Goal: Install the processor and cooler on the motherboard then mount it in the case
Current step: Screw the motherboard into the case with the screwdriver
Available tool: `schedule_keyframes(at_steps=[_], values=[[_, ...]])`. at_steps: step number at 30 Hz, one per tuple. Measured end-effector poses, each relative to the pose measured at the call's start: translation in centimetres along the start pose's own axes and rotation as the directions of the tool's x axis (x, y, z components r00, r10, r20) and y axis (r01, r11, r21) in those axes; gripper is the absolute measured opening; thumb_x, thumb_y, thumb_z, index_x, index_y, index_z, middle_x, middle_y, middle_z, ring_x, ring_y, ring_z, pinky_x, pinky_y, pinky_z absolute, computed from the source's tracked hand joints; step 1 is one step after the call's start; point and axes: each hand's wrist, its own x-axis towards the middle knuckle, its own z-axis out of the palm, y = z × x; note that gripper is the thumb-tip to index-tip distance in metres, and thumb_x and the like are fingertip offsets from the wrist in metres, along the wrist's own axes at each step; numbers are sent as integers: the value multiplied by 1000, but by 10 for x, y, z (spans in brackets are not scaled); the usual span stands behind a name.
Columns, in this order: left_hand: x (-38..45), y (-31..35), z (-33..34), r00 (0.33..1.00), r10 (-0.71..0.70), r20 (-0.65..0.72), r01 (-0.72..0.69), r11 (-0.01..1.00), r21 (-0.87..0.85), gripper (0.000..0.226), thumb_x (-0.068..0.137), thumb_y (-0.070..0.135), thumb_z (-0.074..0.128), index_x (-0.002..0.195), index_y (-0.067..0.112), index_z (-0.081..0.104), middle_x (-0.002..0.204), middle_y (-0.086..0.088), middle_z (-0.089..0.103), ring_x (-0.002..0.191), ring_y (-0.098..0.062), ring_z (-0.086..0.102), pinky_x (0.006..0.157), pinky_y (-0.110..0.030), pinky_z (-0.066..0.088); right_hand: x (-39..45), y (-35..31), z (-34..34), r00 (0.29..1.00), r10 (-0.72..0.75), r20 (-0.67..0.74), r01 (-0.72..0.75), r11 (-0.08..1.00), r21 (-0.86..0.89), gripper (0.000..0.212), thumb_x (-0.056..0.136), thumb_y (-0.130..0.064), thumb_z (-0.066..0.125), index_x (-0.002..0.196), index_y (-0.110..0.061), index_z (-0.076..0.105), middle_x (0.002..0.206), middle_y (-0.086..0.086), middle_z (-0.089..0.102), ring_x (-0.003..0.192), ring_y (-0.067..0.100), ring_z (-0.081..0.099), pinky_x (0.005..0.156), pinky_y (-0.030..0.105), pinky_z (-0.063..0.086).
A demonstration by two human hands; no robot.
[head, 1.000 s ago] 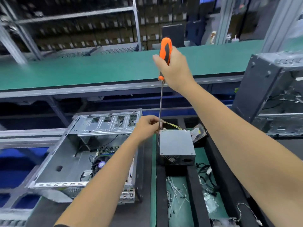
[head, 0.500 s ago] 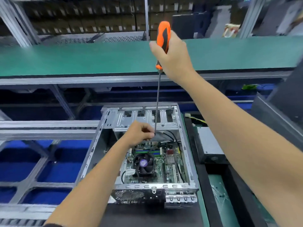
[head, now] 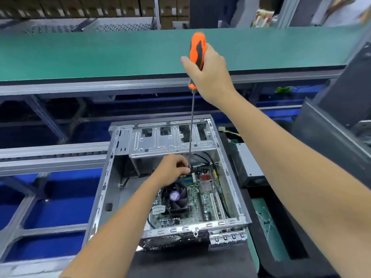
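With board (head: 202, 199) and cooler (head: 175, 196) seated in case (head: 104, 189): right hand (head: 210, 75) gripping screwdriver (head: 197, 49), left hand (head: 172, 169) pinching its tip; next, likely driving a mounting screw.

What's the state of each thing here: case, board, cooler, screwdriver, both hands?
Grey metal computer case: open, side panel off.
Green motherboard: lying inside case.
Black cooler fan: sitting on motherboard.
Orange-handled long screwdriver: upright, tip down in case.
Right hand: grips handle.
Left hand: pinches shaft near tip.
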Motion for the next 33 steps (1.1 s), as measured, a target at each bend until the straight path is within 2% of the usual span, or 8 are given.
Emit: schedule_keyframes(at_steps=[5, 12, 17, 19, 22, 26, 28, 33], values=[[-1, -6, 6, 1000, -4, 11, 4, 1000, 2, 21, 85, 10, 69, 71, 22, 59, 66, 5, 65, 57, -2, 60, 64, -20, 45, 1, 3, -2, 1000, 10, 8, -10, 1000, 1, 30, 96, -25, 56, 77, -15, 35, 64, -4, 34, 50, 6, 35, 50, 20, 50], [1, -7, 12, 999, 3, 33, -3, 1000, 5, 11, 90, 6, 61, 81, 11, 59, 77, -3, 62, 70, -17, 57, 72, -33, 50, -3, 12, -3, 999, 53, 5, -53, 999, -3, 30, 96, -28, 55, 77, -15, 36, 64, -3, 36, 53, 12, 38, 49, 20, 50], [0, -5, 15, 999, -5, 32, 6, 1000, -29, 14, 92, 2, 54, 81, 10, 56, 78, -2, 61, 67, -13, 56, 68, -25, 49, -4, 14, -8, 998, 68, -10, -69, 997, -25, 30, 96, -28, 56, 77, -15, 37, 63, -5, 37, 52, 10, 37, 47, 16, 44], [0, -5, 16, 1000, 18, 15, -18, 999, 29, 13, 92, 4, 55, 82, 12, 56, 81, -1, 61, 71, -14, 54, 67, -24, 45, -4, 14, -10, 998, 66, -3, -66, 997, -45, 30, 96, -28, 56, 76, -16, 37, 63, -5, 37, 50, 8, 37, 47, 22, 45], [0, -5, 18, 998, 56, 18, -57, 994, 98, 10, 92, 7, 57, 84, 12, 57, 84, 6, 59, 76, -8, 53, 64, -16, 39, -6, 13, -13, 997, 80, 12, -79, 995, -59, 31, 96, -29, 56, 74, -19, 35, 63, -5, 37, 52, 10, 37, 58, 43, 55], [0, -5, 17, 995, 100, -1, -100, 989, 113, 8, 91, 9, 60, 85, 14, 58, 86, 10, 58, 78, -2, 53, 62, -8, 38, -7, 11, -13, 996, 90, 18, -88, 994, -63, 32, 95, -29, 56, 74, -19, 35, 64, -4, 36, 55, 14, 38, 60, 48, 54], [-1, -5, 16, 992, 130, 0, -129, 984, 124, 8, 90, 11, 62, 86, 18, 58, 84, 10, 59, 73, 1, 53, 62, -5, 38, -9, 12, -12, 995, 91, 27, -89, 993, -72, 32, 95, -29, 56, 75, -18, 34, 64, -2, 35, 54, 14, 38, 59, 46, 55], [0, -2, 20, 987, 156, 36, -160, 976, 149, 20, 87, 13, 64, 94, 25, 50, 80, 5, 59, 71, -8, 56, 62, -14, 41, -11, 14, -12, 994, 95, 47, -93, 994, -52, 32, 95, -28, 58, 76, -15, 35, 65, -1, 34, 51, 10, 38, 49, 17, 48]])
